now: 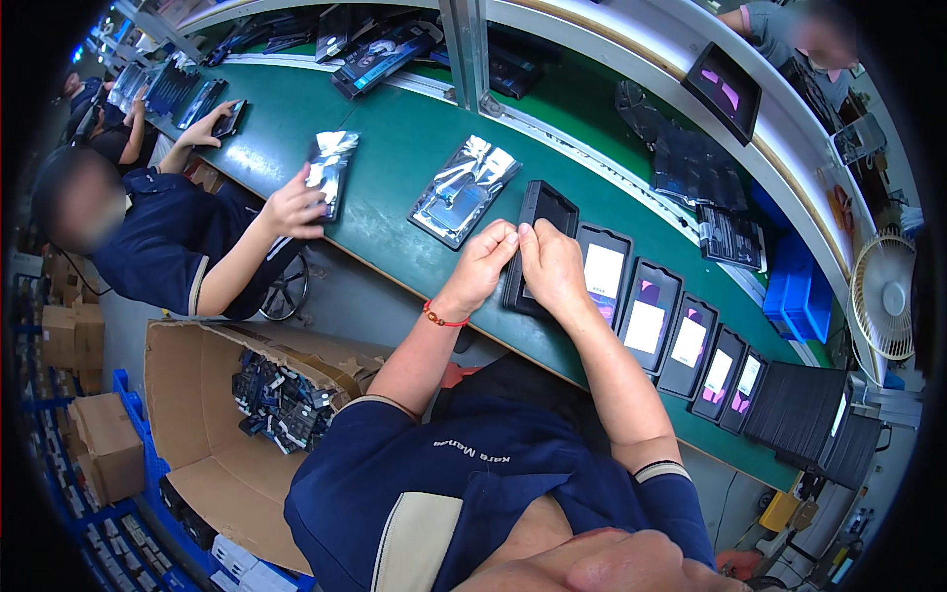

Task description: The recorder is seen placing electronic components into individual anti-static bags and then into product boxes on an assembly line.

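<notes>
My left hand (481,261) and my right hand (552,262) meet over a black tray (538,196) at the table's near edge. Their thumbs and fingers are pinched close together, fingertips almost touching. Whatever lies between them is too small or hidden to make out. My right hand covers much of the tray. Left of it, a shiny silver and clear bag (464,192) lies flat on the green table (380,212). Just right of my hands, a phone with a lit screen (603,269) rests in another black tray.
More black trays with lit phones (646,326) run rightward to stacked black trays (797,409). On the left a co-worker's hand (294,204) touches a silver bag (333,163). An open cardboard box (187,395) of small parts stands below the table. A shelf post (466,54) rises behind.
</notes>
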The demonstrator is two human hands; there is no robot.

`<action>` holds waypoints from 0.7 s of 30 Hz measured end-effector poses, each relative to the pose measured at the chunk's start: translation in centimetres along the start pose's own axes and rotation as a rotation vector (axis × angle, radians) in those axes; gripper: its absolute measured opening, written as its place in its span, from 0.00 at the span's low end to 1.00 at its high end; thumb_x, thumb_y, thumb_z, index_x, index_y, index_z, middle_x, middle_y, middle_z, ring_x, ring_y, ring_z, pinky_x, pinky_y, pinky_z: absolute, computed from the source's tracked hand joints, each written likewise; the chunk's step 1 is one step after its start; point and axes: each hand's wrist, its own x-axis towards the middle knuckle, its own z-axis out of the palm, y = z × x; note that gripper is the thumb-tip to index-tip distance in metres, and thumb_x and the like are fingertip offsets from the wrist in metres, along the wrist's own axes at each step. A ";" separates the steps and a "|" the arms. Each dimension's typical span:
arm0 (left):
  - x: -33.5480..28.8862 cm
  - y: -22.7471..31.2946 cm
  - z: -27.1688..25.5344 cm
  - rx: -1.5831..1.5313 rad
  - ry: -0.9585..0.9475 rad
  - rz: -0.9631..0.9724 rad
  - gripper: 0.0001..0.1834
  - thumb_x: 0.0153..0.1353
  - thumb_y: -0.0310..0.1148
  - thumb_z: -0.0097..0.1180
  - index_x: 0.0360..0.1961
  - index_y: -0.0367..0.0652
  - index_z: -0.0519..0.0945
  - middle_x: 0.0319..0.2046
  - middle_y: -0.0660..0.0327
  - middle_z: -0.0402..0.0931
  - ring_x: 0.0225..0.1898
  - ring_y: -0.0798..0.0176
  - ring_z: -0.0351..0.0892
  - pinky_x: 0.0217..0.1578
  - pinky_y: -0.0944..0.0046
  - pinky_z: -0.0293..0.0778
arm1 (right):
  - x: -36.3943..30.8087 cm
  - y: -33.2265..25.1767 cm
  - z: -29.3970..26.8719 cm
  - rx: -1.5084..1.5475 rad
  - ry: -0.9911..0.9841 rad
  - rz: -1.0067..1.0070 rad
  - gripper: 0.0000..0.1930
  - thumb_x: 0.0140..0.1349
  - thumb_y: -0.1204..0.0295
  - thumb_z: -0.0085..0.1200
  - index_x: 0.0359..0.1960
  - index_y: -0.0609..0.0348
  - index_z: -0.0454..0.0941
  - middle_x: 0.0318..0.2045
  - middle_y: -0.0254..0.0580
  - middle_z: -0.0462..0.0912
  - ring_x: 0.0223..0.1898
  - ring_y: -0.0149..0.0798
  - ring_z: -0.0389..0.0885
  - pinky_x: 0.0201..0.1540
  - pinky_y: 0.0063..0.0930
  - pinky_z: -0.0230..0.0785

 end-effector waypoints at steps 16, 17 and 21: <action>0.9 2.2 -5.3 -0.323 0.303 -0.137 0.09 0.70 0.30 0.42 0.32 0.43 0.72 0.28 0.68 0.74 0.29 0.78 0.73 0.32 0.74 0.73 | 1.4 1.3 0.3 -0.127 0.013 0.021 0.20 0.62 0.62 0.50 0.17 0.67 0.71 0.17 0.61 0.76 0.25 0.61 0.78 0.31 0.49 0.69; 0.9 3.4 -5.5 -0.332 0.286 -0.155 0.08 0.70 0.30 0.42 0.33 0.42 0.72 0.28 0.68 0.74 0.29 0.77 0.73 0.32 0.74 0.73 | 1.4 1.3 0.3 -0.127 0.011 0.019 0.20 0.62 0.62 0.50 0.17 0.67 0.71 0.17 0.61 0.76 0.25 0.61 0.78 0.31 0.49 0.69; 0.2 3.6 -6.1 -0.185 0.223 -0.153 0.10 0.70 0.32 0.44 0.31 0.42 0.73 0.27 0.70 0.72 0.29 0.80 0.69 0.32 0.76 0.70 | 1.5 -0.2 0.4 -0.177 -0.002 0.066 0.24 0.62 0.56 0.52 0.17 0.67 0.71 0.16 0.60 0.76 0.23 0.59 0.78 0.28 0.47 0.69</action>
